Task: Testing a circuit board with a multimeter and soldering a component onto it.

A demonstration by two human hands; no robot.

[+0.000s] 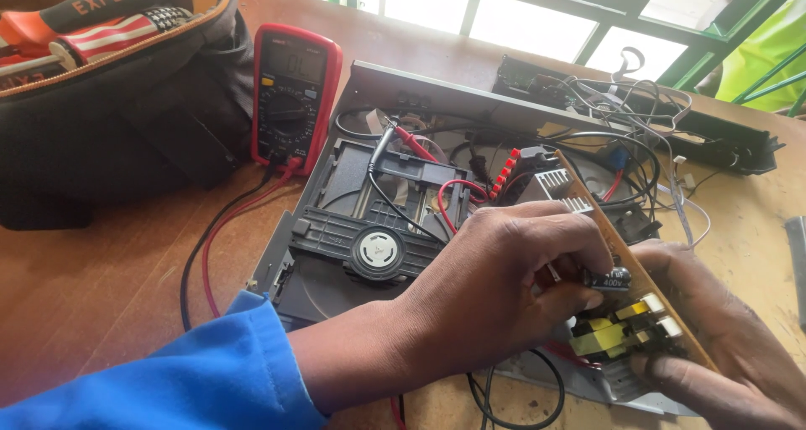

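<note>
Both my hands work on one brown circuit board (621,249), tilted on edge over the opened disc player chassis (336,228). My left hand (504,287) pinches its components near a black capacitor (611,279); my right hand (722,329) clamps the board's far edge beside a yellow transformer (600,338). Inside the chassis sit one disc tray mechanism (378,245) and tangled wires. One red multimeter (294,94) lies left, two leads running out. One black tool bag (117,86) holds screwdrivers; I cannot count them.
</note>
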